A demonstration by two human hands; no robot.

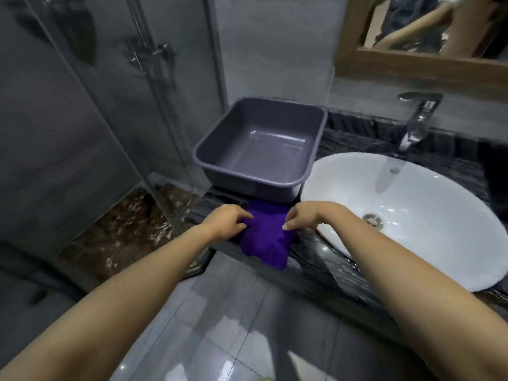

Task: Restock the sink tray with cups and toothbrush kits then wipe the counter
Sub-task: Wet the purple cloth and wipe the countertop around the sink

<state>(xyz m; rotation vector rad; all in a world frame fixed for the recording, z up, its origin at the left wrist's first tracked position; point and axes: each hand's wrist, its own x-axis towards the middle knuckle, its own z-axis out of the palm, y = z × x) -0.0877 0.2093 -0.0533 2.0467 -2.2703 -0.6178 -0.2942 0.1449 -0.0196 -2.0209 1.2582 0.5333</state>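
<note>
Hands pinch now: our left hand (229, 220) and right hand (302, 217) each clamp the purple cloth (265, 237) on the bench (324, 259), spreading it for wiping; beyond our grip, the tray (248, 185) sits empty.

The cloth (264, 237) under my fingers is solid deep purple, unpatterned. At 12 o'clock from it, the tub (209, 149) is uniform grey-lavender inside and out. At 3 o'clock, the basin (439, 215) is plain glossy white. The counter (310, 259) I work on is black with pale grey streaked veining. At 1 o'clock, the tap (417, 116) is mirror chrome and the mirror frame (412, 67) is light brown wood grain.
</note>
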